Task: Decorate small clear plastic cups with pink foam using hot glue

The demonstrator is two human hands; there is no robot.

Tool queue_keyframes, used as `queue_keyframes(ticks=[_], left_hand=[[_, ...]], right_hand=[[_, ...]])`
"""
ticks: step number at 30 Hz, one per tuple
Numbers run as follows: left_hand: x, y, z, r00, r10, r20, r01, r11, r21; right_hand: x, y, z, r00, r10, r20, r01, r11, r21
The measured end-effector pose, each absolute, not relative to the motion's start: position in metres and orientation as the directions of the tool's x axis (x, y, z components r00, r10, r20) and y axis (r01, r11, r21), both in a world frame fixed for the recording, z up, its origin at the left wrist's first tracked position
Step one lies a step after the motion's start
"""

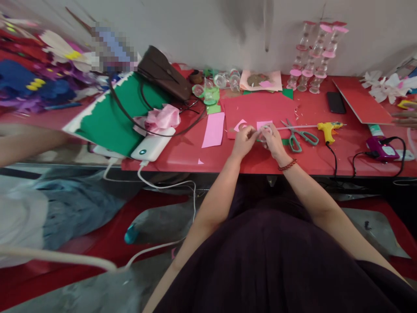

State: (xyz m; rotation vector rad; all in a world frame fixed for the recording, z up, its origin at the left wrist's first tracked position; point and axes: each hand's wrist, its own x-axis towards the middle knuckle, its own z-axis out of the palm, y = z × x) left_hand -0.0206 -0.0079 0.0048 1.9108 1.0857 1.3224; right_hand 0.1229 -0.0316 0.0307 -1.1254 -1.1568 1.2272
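Near the table's front edge, my left hand [245,140] and my right hand [273,141] meet with fingers closed around a small clear plastic piece [263,134]. Its exact shape is partly hidden by the fingers. Behind them lies red sheet [257,106], with a pink paper piece [264,124] just past my fingertips and a cut pink scrap [240,125] by my left hand. Scissors with grey-green handles [296,143] rest just right of my right hand. Farther right is a yellow glue gun [329,130], a pale glue stick [293,127] extending from its back.
Stacked clear plastic cups with pink discs [317,54] stand by the wall. A phone [335,102], purple plug adapter [381,148], power bank [153,145], brown bag [167,74] and green board [124,113] surround the work area. Another person's arm [29,143] reaches in at left.
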Motion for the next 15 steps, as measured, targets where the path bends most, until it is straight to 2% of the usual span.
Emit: queue_keyframes(ticks=[4, 8, 10, 15], left_hand=[[-0.02, -0.007, 0.0, 0.146, 0.813, 0.564, 0.496, -0.553, 0.669], [-0.018, -0.003, -0.005, 0.152, 0.782, 0.605, 0.594, -0.561, 0.577], [-0.021, -0.001, -0.004, 0.127, 0.779, 0.614, 0.58, -0.56, 0.592], [-0.031, 0.003, 0.003, -0.102, 0.817, 0.568, 0.439, -0.475, 0.763]], right_hand=[[0.124, -0.032, 0.032, -0.006, 0.995, 0.104, -0.061, 0.103, -0.993], [0.127, -0.029, 0.035, -0.041, 0.999, 0.032, -0.076, 0.028, -0.997], [0.129, -0.03, 0.035, -0.08, 0.997, 0.006, -0.069, 0.0, -0.998], [0.133, -0.037, 0.036, -0.165, 0.986, 0.03, -0.055, 0.021, -0.998]])
